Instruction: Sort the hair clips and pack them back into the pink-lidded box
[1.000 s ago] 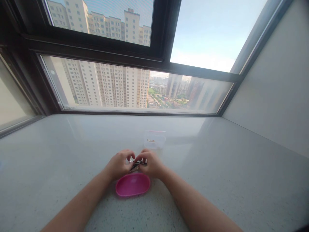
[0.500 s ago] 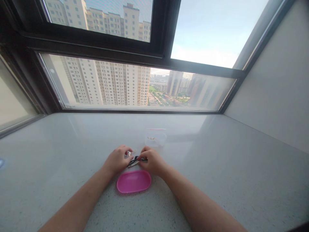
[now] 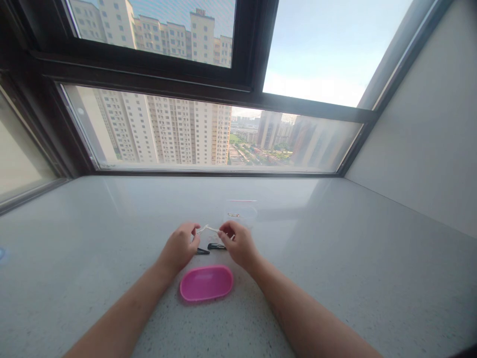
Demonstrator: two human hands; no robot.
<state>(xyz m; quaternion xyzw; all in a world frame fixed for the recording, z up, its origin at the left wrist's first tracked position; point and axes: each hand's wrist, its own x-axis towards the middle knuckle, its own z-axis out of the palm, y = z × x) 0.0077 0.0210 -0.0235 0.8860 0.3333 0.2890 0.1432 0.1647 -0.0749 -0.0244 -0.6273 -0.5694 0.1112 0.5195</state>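
Note:
A thin white cord-like strip (image 3: 207,226), bent upward in the middle, spans the gap between my two hands. My left hand (image 3: 182,246) is pinched at its left end, and my right hand (image 3: 238,243) grips its right end with thumb and forefinger. Below the fingers, two black hair clips lie on the sill: one clip (image 3: 203,251) partly behind my left hand, the other clip (image 3: 215,246) reaching under my right. Some small pale bits near them are too faint to name. Closer to me sits a pink oval tray (image 3: 206,297) with nothing visible inside.
Beyond my right hand is a clear, see-through container (image 3: 252,213) with a small gold-coloured item (image 3: 233,215) in it. The speckled pale sill (image 3: 316,278) runs up to a dark-framed window (image 3: 223,173). A white wall (image 3: 417,124) stands at the right.
The dark and silvery clips that were between my fingers now lie on the sill. Both hands have shifted slightly and hold the white strip stretched between them.

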